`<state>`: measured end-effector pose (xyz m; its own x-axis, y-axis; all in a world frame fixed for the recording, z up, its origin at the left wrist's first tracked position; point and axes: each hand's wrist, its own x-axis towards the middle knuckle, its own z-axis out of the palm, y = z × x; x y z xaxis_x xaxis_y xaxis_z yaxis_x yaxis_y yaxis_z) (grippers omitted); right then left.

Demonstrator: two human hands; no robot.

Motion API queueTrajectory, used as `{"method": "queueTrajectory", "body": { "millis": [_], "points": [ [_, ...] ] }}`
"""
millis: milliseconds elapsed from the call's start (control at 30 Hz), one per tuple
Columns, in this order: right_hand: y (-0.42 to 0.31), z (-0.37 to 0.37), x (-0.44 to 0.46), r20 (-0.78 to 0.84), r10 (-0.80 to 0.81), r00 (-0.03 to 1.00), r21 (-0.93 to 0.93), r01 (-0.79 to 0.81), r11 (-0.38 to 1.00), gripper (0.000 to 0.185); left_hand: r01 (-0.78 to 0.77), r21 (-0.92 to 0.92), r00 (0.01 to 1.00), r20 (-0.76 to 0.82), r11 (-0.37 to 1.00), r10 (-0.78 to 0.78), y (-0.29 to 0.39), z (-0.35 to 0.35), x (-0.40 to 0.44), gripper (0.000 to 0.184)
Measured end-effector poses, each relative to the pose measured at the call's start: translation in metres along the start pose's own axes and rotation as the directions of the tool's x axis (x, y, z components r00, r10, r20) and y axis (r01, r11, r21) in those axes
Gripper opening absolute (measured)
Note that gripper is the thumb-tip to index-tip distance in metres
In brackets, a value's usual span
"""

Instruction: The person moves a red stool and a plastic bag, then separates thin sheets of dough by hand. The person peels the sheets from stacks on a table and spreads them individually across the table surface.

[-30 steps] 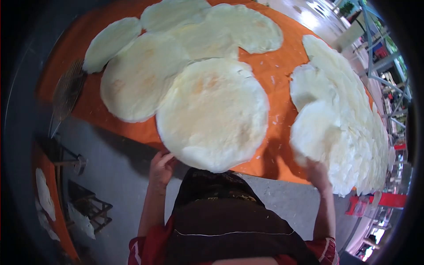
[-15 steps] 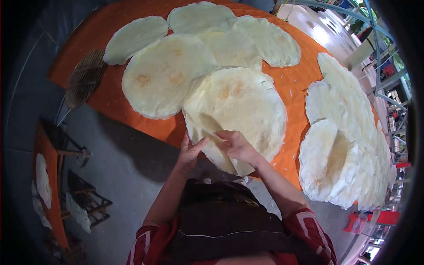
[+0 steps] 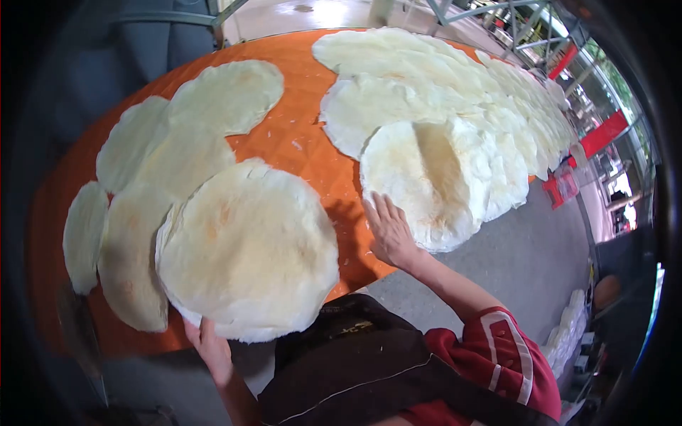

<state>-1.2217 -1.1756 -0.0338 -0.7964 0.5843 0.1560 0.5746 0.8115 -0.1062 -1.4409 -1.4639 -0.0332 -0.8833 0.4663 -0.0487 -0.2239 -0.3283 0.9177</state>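
Observation:
A large round flatbread (image 3: 249, 248), pale with faint brown spots, lies on top of others at the table's near edge. My left hand (image 3: 213, 351) grips its near rim, with the fingertips partly hidden by the bread. My right hand (image 3: 393, 231) is open, fingers stretched out, touching the left rim of a folded-up flatbread (image 3: 401, 174). That one sits at the near end of a long overlapping spread of flatbreads (image 3: 419, 96) on the right.
An orange cloth (image 3: 291, 145) covers the table. Several more flatbreads (image 3: 224, 96) overlap at the left. A dark woven paddle (image 3: 77, 326) is at the lower left. Metal frames (image 3: 490, 18) and a red basket (image 3: 561, 186) stand beyond the right side.
The view has swung right. My right hand has left the near flatbread and reached the right-hand spread. The near flatbread's front, creased before, now lies flatter; my left hand stays at its rim.

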Motion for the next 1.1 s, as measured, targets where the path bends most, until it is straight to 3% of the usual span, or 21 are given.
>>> {"method": "queueTrajectory", "body": {
  "millis": [67,133,167,267,300,400,433,500,533,567,600,633,667,767,800,867,967,1000,1033,1067,1100],
  "points": [
    [0.023,0.022,-0.029,-0.017,0.101,0.995,-0.18,-0.102,0.978,0.055,0.065,0.015,0.998,-0.016,0.998,-0.065,-0.016,-0.026,0.002,0.04],
    [0.041,0.042,-0.046,-0.016,0.192,0.981,-0.216,-0.191,0.958,0.054,0.148,0.289,0.989,-0.058,0.946,-0.137,-0.048,-0.072,0.001,0.04],
    [0.049,0.048,-0.048,-0.128,0.177,0.976,-0.185,-0.199,0.962,0.052,0.18,0.274,0.983,-0.068,0.945,-0.168,-0.062,-0.084,-0.001,0.039],
    [0.077,0.03,-0.033,0.158,0.389,0.908,-0.027,-0.39,0.921,0.046,0.269,-0.073,0.961,-0.047,0.96,-0.273,-0.085,-0.101,-0.003,0.038],
    [0.082,0.023,-0.03,-0.081,0.319,0.944,-0.065,-0.324,0.944,0.042,0.21,-0.097,0.977,-0.024,0.973,-0.214,-0.087,-0.097,-0.004,0.036],
    [0.109,0.002,-0.009,0.158,0.371,0.915,-0.052,-0.367,0.929,0.028,0.207,-0.085,0.978,0.018,0.975,-0.206,-0.082,-0.088,-0.005,0.035],
    [0.112,-0.036,0.0,0.151,0.444,0.883,0.316,-0.469,0.825,0.015,0.204,-0.07,0.979,0.031,0.976,-0.202,-0.084,-0.09,-0.004,0.034],
    [0.245,-0.039,0.024,0.026,0.291,0.956,0.164,-0.291,0.943,0.012,0.201,-0.027,0.979,0.051,0.979,-0.199,-0.085,-0.101,-0.004,0.034],
    [0.235,-0.104,0.039,-0.22,0.337,0.916,0.032,-0.338,0.941,0.008,0.202,-0.024,0.979,0.039,0.979,-0.201,-0.081,-0.099,-0.005,0.033],
    [0.37,-0.105,0.061,-0.25,0.302,0.92,-0.193,-0.353,0.915,0.015,0.207,-0.022,0.978,0.031,0.978,-0.206,-0.077,-0.094,-0.006,0.032],
    [0.327,-0.192,0.055,-0.246,-0.257,0.935,-0.554,0.082,0.828,0.018,0.213,-0.022,0.977,0.026,0.977,-0.213,-0.076,-0.089,-0.007,0.032],
    [0.288,-0.238,0.057,-0.364,0.277,0.889,0.2,-0.216,0.956,0.017,0.219,-0.033,0.976,0.002,0.975,-0.219,-0.079,-0.089,-0.007,0.032],
    [0.248,-0.278,0.057,-0.362,0.16,0.918,-0.063,-0.196,0.979,0.017,0.223,-0.041,0.974,-0.021,0.974,-0.224,-0.082,-0.091,-0.006,0.032],
    [0.177,-0.301,0.056,-0.383,0.177,0.907,-0.246,-0.285,0.926,0.016,0.185,-0.015,0.983,0.011,0.983,-0.185,-0.082,-0.092,-0.003,0.032],
    [0.188,-0.287,0.055,-0.442,-0.056,0.895,-0.308,-0.093,0.947,0.021,0.164,-0.002,0.986,0.036,0.986,-0.164,-0.083,-0.092,-0.004,0.032],
    [0.163,-0.24,0.042,-0.411,0.147,0.9,-0.281,-0.279,0.918,0.027,0.087,0.105,0.994,0.062,0.991,-0.094,-0.087,-0.096,-0.005,0.034],
    [0.134,-0.14,0.008,-0.233,0.25,0.94,-0.075,-0.274,0.959,0.033,0.148,0.067,0.987,0.048,0.987,-0.151,-0.083,-0.094,-0.006,0.04],
    [0.122,-0.097,-0.007,-0.061,0.325,0.944,-0.171,-0.33,0.928,0.031,0.195,0.022,0.98,0.037,0.98,-0.196,-0.08,-0.093,-0.005,0.042],
    [0.122,-0.047,-0.032,-0.068,0.136,0.988,-0.04,-0.139,0.99,0.028,0.15,0.075,0.985,0.07,0.986,-0.155,-0.079,-0.093,-0.006,0.042],
    [0.099,-0.019,-0.046,0.132,0.131,0.983,0.089,-0.144,0.986,0.03,0.103,0.129,0.987,0.106,0.986,-0.117,-0.078,-0.094,-0.008,0.042],
    [0.083,0.007,-0.047,0.541,0.122,0.832,0.032,-0.165,0.986,0.04,0.054,0.182,0.986,0.147,0.982,-0.082,-0.076,-0.095,-0.008,0.042]
  ]
}}
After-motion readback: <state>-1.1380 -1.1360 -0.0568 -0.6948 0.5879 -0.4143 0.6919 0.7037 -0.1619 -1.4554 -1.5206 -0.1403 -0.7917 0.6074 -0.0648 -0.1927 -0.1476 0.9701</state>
